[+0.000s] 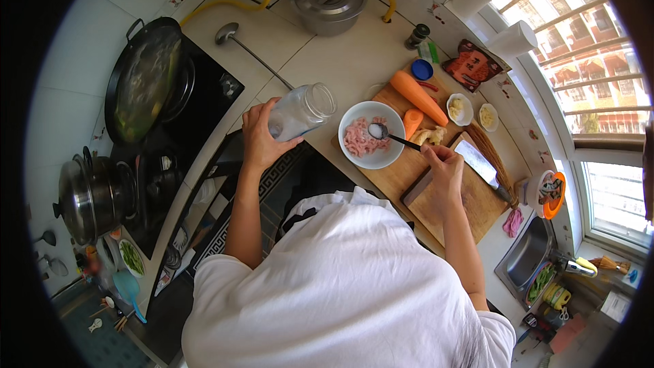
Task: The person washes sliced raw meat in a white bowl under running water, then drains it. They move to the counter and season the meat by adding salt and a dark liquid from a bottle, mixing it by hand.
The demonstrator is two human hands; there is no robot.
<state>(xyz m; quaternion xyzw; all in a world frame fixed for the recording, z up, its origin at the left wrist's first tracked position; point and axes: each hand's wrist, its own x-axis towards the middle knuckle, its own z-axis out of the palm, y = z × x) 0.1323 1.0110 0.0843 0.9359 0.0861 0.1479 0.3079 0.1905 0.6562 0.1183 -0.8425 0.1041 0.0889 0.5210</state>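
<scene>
My left hand (263,135) is closed around an open glass jar (299,111), which tilts with its mouth towards the upper right. Between the thumb and fingers of my right hand (443,163) is the dark handle of a small spoon (378,131). White granules fill the spoon's bowl, which is over strips of pale pink raw meat (360,144) in a white bowl (347,156). Beside that bowl lie a whole carrot (418,96), a carrot piece (413,121) and ginger root (429,136) on a wooden board (380,176). A blue lid (422,69) is at its far end.
A cleaver (476,157) lies on a second wooden board (462,209). Two small dishes (460,109) hold chopped pieces. At left, a steaming wok (145,82) stands on the black hob, with a lidded pot (84,199) nearby. A metal ladle (255,55) lies behind the jar; the sink (526,255) is right.
</scene>
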